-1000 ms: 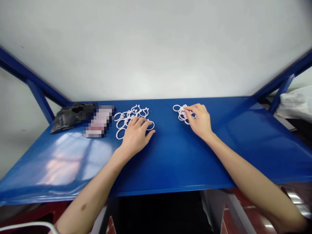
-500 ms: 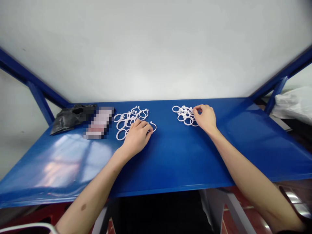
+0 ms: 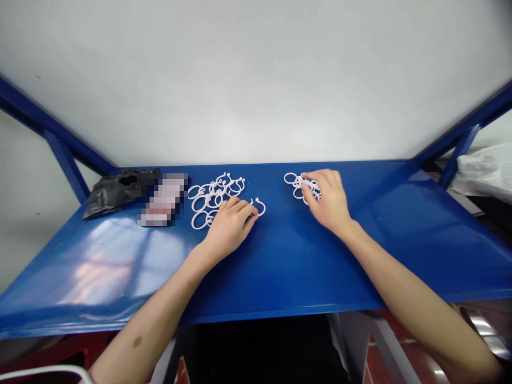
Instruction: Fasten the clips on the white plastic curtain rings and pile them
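My left hand (image 3: 232,224) is closed, its thumb and fingertips pinching a white shower curtain ring (image 3: 263,207) whose knobbed ends are apart. Behind and beside that hand lies a loose group of similar white rings (image 3: 200,202), some with gaps showing; the hand covers part of it. My right hand (image 3: 328,200) reaches over a second heap of white rings (image 3: 290,177) to the right. Its thumb and forefinger are spread around the top of this heap, and the palm hides the heap's right side.
All this lies on a glossy blue table (image 3: 272,266) against a pale wall. On the left are a black plastic bag (image 3: 108,197) and a blurred-out flat object (image 3: 164,200). Blue frame bars (image 3: 66,165) rise at both sides. A white plastic bag (image 3: 486,168) sits beyond the right end.
My right hand has moved left over the right heap, and its thumb and forefinger have spread. My left hand has shifted slightly right with the curtain ring, which now shows more.
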`<state>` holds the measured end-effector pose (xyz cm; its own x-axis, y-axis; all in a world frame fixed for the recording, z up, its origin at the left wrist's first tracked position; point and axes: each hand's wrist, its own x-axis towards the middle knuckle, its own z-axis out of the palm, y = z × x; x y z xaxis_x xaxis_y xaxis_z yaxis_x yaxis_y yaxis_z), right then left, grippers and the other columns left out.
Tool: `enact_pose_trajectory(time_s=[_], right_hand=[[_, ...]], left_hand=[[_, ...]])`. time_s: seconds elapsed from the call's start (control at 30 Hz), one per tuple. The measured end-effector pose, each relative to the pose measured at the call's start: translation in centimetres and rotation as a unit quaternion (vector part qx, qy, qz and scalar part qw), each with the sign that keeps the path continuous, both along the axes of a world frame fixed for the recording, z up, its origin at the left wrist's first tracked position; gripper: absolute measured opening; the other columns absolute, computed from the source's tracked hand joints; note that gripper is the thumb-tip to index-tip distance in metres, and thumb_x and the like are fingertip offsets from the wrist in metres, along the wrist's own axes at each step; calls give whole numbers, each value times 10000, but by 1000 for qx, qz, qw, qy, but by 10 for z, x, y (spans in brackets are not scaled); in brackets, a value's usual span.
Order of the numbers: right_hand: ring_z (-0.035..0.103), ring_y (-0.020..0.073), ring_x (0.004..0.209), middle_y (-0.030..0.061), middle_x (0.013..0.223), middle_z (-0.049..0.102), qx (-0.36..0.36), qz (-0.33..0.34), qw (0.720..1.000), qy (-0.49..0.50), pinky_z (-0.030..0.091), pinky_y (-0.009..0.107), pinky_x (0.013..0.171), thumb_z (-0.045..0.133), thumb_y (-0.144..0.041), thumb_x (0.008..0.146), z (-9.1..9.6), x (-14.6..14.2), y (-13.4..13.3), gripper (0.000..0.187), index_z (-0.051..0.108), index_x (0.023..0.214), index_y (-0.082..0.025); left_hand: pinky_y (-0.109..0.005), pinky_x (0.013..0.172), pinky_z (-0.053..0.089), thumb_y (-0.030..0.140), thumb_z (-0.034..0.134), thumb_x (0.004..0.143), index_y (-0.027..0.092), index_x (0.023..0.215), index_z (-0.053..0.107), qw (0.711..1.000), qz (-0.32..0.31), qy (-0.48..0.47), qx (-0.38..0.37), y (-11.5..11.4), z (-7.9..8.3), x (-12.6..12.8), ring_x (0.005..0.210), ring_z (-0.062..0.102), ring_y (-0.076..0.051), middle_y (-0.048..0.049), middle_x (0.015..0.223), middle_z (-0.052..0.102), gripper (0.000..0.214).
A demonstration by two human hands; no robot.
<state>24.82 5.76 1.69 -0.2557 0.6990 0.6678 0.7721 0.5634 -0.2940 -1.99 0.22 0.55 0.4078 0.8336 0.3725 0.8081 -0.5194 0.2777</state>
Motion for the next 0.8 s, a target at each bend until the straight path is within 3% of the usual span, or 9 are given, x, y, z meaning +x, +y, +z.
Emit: enact_pose_trajectory(time_s=[0.1, 0.2, 0.43, 0.57, 0.67, 0.8], right_hand=[[674, 247, 986, 77, 1039, 712, -93, 126, 988, -7, 561, 452, 894, 537, -362, 1005, -1, -24, -26, 280, 611, 1240, -228], [706, 227, 942, 67, 1036, 713, -206, 199, 958, -2, 588, 411, 833, 552, -378, 999, -9, -38, -40, 315, 558, 1276, -227], [695, 161, 760, 31, 989, 701, -260, 242, 923, 147, 583, 340, 727, 592, -330, 972, -21, -44, -41, 314, 461, 1242, -235], [712, 166, 824, 15, 927, 719, -260, 228, 925, 156, 572, 335, 771, 508, -300, 1018, -20, -45, -41, 246, 495, 1255, -235], [714, 159, 832, 9, 903, 720, -236, 219, 932, 167, 566, 317, 770, 495, -289, 1027, -19, -44, -40, 223, 528, 1241, -234], [718, 149, 826, 10, 909, 724, -217, 227, 934, 170, 566, 287, 732, 499, -283, 1031, -18, -42, -41, 220, 548, 1238, -230]], left_hand=[[-376, 865, 471, 257, 510, 1011, 208, 963, 672, 999, -33, -25, 25, -3, 1, 5, 909, 567, -217, -52, 933, 708, 176], [-348, 836, 485, 254, 513, 1014, 201, 962, 670, 996, -69, -34, 54, -7, 1, 11, 883, 572, -199, -48, 937, 714, 174], [-312, 817, 517, 178, 520, 1005, 182, 923, 642, 987, -111, -56, 105, -9, -2, 17, 846, 564, -170, -42, 930, 712, 147], [-314, 819, 524, 140, 567, 976, 190, 1008, 630, 981, -126, -70, 129, -10, -3, 17, 864, 587, -166, -31, 956, 716, 86], [-319, 826, 532, 164, 589, 965, 192, 1083, 596, 982, -88, -105, 133, -12, -4, 18, 924, 623, -169, -54, 1023, 692, 121], [-285, 750, 533, 226, 621, 949, 181, 1161, 563, 977, 33, -194, 82, -12, -3, 17, 839, 642, -145, -62, 1031, 668, 225]])
